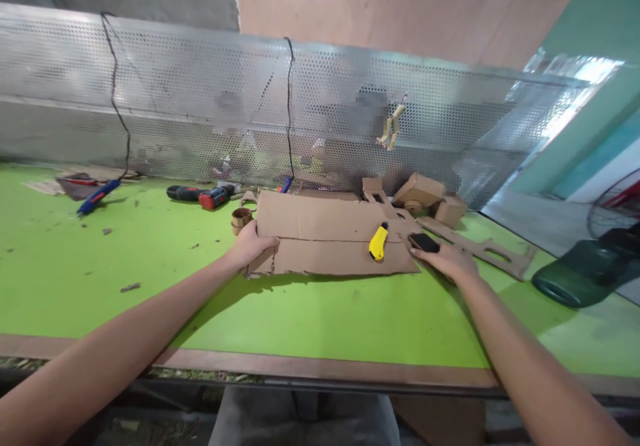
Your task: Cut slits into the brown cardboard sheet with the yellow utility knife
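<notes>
A flat brown cardboard sheet (325, 226) with a crease along its length lies on the green table. My left hand (250, 245) grips its left edge, thumb on top and the other fingers hidden underneath. On the sheet's right part rests a yellow box cutter (379, 242), touched by neither hand. Just past the right end, my right hand (453, 263) is closed around a dark, flat rectangular object that looks like a phone (424, 242). Beside my left hand stands a small round cardboard ring (241, 219).
Behind the sheet are cut cardboard pieces (417, 193) and a cardboard strip (493, 253). A green bottle (575, 273) lies at the right. Farther left are a red-and-black cordless drill (213, 196) and a blue corded glue gun (100, 196). A perforated metal screen (190, 119) closes the back.
</notes>
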Motion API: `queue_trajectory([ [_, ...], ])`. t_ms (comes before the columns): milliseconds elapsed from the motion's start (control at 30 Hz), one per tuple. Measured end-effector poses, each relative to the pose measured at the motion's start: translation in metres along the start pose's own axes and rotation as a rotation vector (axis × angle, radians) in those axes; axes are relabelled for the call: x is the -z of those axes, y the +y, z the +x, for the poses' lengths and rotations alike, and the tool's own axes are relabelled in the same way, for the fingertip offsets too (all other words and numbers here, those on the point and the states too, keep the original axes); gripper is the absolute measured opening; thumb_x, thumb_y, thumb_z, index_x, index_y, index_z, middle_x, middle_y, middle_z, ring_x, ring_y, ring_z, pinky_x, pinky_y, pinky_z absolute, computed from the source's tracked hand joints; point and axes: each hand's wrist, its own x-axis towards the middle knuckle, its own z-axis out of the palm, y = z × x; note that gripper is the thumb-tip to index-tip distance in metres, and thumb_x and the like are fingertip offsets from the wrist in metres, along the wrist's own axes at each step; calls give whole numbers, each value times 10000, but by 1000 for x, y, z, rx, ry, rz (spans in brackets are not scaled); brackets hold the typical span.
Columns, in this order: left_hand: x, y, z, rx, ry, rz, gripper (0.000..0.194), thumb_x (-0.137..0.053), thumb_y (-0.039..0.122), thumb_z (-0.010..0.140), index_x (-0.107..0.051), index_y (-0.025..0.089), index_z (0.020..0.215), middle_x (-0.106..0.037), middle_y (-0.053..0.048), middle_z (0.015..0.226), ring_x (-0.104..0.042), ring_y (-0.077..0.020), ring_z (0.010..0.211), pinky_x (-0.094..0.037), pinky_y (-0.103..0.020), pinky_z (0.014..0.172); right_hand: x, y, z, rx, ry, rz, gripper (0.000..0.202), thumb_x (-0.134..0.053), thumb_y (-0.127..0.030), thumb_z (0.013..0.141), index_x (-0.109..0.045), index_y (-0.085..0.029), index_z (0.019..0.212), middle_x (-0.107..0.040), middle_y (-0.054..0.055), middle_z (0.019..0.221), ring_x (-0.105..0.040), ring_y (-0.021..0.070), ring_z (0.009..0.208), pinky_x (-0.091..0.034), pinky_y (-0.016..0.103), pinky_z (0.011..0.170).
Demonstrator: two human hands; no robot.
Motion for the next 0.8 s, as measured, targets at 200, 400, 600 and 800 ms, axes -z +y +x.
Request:
queue_trajectory([
  [200,0,-2,1,-23,26,-8,483,-888,242,653,-606,201,1043,-777,-178,1187,-768,-352,1035,-645,-468,826,13,25,-10,-146,-109,23,509,-898,-689,561,-639,-252,594,-615,155,562,-701,474,680,-513,569,623],
  [400,0,-4,2,-28,21,4,499,-892,251,668,-599,203,1069,-774,-189,1214,-764,-362,1061,-645,-485,845,32,-23,-29,-233,65,756,497,-992,-492,496,-564,-311,672,-529,60,590,-668,412,772,-513,500,608],
  [600,0,-3,1,-17,24,30,485,-868,272,701,-603,187,1098,-773,-176,1217,-763,-343,1067,-637,-444,843,19,-110,-68,-90,-550,1307,651,-805,-783,706,-706,-216,1010,-635,33,770,-551,151,585,-566,322,489],
  [800,-2,-1,0,-25,18,33,467,-841,265,732,-601,166,1121,-772,-167,1219,-761,-321,1064,-628,-419,854,4,-160,-127,-342,-941,1782,497,-903,-490,802,-704,-190,1144,-729,30,859,-647,96,616,-607,177,529],
])
